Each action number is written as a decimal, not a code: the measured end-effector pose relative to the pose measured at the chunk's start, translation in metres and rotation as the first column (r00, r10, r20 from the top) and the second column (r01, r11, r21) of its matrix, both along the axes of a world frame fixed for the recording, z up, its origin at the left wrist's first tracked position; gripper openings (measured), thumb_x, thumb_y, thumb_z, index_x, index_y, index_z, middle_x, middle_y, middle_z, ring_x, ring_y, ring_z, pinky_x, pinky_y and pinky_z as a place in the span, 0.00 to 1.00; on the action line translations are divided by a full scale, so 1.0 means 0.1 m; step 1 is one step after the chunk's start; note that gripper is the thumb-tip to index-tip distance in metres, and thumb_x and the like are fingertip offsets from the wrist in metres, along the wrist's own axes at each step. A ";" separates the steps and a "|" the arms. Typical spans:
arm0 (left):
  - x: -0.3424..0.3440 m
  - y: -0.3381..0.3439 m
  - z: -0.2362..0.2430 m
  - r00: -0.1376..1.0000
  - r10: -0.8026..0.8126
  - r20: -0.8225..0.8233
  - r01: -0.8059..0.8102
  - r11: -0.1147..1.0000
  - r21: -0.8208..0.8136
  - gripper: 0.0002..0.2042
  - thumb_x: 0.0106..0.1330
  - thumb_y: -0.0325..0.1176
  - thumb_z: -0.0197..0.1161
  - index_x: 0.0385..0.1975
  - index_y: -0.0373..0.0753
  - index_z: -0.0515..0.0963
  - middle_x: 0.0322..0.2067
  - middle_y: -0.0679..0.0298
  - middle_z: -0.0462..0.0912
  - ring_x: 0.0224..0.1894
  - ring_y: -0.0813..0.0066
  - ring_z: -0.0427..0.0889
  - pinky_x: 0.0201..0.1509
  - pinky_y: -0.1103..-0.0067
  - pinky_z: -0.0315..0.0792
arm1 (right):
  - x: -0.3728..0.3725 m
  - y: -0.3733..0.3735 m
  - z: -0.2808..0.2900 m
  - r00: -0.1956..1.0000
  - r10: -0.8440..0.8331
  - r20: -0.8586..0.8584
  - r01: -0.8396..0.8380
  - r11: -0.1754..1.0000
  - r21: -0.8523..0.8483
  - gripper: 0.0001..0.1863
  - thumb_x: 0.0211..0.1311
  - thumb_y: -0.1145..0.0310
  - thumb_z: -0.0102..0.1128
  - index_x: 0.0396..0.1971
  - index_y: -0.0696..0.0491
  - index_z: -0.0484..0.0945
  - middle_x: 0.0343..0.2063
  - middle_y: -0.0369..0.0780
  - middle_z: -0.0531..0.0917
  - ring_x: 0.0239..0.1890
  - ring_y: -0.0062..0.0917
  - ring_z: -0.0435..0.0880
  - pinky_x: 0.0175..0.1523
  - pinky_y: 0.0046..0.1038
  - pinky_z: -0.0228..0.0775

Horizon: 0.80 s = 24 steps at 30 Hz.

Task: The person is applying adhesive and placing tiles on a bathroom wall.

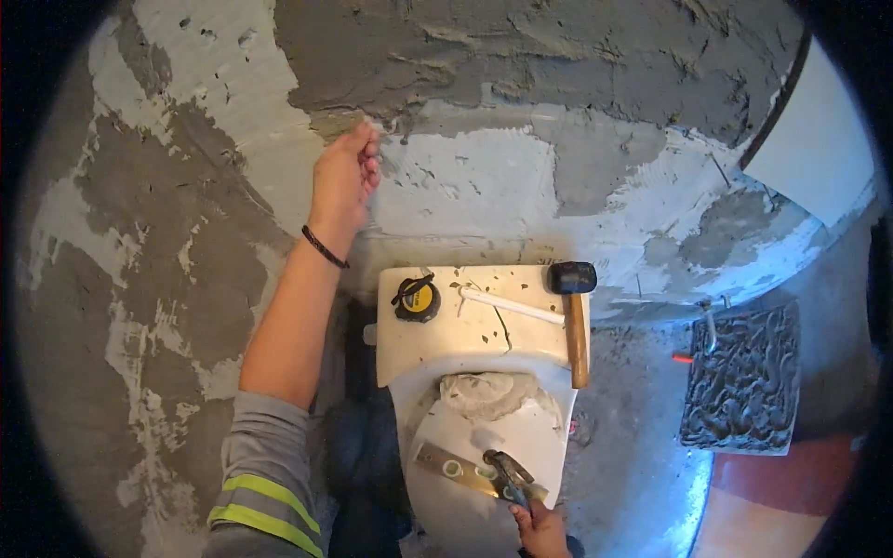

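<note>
Up at the wall [465, 172], my left hand [342, 181] is closed, thumb and fingertips drawn together by the lower edge of the grey mortar [539, 56]. What it pinches, if anything, is too small to tell. Low in the view, over the toilet lid [446, 511], my right hand [542, 532] is wrapped round the blue handle of a hammer [510, 470] with a dark metal head. Beside the hammer's head lies a spirit level [453, 468] with round vials. A crumpled pale cloth [493, 394] rests at the back of the lid.
On the toilet tank [437, 349] sit a black and yellow tape measure [417, 298], a white stick [512, 305] and a black-headed mallet [577, 325]. Right of the toilet, a tile [742, 381] spread with ridged mortar leans by a metal tap [712, 330].
</note>
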State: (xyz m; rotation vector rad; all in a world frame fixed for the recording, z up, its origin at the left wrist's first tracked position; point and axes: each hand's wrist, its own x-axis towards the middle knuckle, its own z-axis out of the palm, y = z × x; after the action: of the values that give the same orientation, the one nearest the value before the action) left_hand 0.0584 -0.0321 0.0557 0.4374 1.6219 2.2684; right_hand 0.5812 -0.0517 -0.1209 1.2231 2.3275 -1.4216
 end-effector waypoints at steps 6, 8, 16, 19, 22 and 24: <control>0.44 -0.53 -0.07 0.984 0.065 0.168 -0.042 0.990 -0.137 0.07 0.68 0.39 0.59 0.36 0.43 0.76 0.26 0.76 0.73 0.26 0.89 0.70 0.29 0.88 0.66 | 0.04 0.18 0.53 0.998 0.002 -0.069 0.007 0.993 0.120 0.16 0.60 0.59 0.61 0.33 0.60 0.77 0.23 0.54 0.79 0.26 0.50 0.78 0.31 0.39 0.70; 0.77 -0.94 -0.07 0.975 0.033 0.219 0.014 0.978 -0.208 0.06 0.68 0.38 0.58 0.38 0.45 0.75 0.28 0.76 0.74 0.27 0.89 0.71 0.30 0.87 0.67 | -0.16 0.41 0.91 0.995 0.084 -0.048 -0.073 0.978 0.197 0.19 0.59 0.58 0.60 0.43 0.57 0.77 0.32 0.54 0.81 0.34 0.50 0.81 0.38 0.44 0.73; 2.41 -2.70 -0.67 0.684 0.340 0.646 0.040 0.866 -0.498 0.07 0.69 0.38 0.59 0.41 0.44 0.75 0.28 0.73 0.76 0.26 0.86 0.73 0.30 0.84 0.71 | -0.92 1.23 0.58 0.973 0.230 -0.010 -0.193 0.838 0.510 0.14 0.55 0.66 0.60 0.41 0.52 0.77 0.35 0.46 0.80 0.37 0.45 0.80 0.41 0.41 0.73; 2.79 -3.34 -0.72 0.705 0.336 0.624 0.040 0.860 -0.509 0.08 0.69 0.38 0.59 0.44 0.46 0.74 0.28 0.74 0.78 0.24 0.87 0.75 0.27 0.86 0.70 | -0.88 1.10 0.67 0.968 0.135 -0.210 -0.018 0.876 0.483 0.14 0.56 0.63 0.61 0.42 0.51 0.78 0.36 0.45 0.80 0.37 0.43 0.81 0.42 0.41 0.73; 2.88 -3.40 -0.87 0.790 0.254 0.558 0.213 0.740 -0.638 0.08 0.69 0.38 0.59 0.41 0.43 0.75 0.28 0.73 0.76 0.27 0.86 0.74 0.29 0.86 0.69 | -0.36 0.82 0.44 1.000 -0.002 -0.004 0.004 0.901 0.434 0.16 0.55 0.61 0.63 0.43 0.51 0.77 0.38 0.45 0.80 0.39 0.42 0.81 0.41 0.41 0.73; 2.78 -3.44 -1.21 0.802 0.177 0.570 0.307 0.697 -0.648 0.09 0.69 0.39 0.59 0.41 0.42 0.75 0.27 0.73 0.76 0.27 0.86 0.74 0.29 0.86 0.69 | -0.13 0.64 0.28 1.000 -0.022 0.004 0.018 0.904 0.426 0.16 0.55 0.61 0.64 0.42 0.51 0.78 0.37 0.44 0.80 0.40 0.42 0.80 0.41 0.41 0.73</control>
State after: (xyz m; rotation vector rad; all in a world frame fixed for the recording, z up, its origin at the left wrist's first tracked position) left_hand 0.3368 -0.3758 -0.0655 -0.3918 1.8784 1.2871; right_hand 0.5680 0.0127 -0.0926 1.3489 2.7194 -0.9273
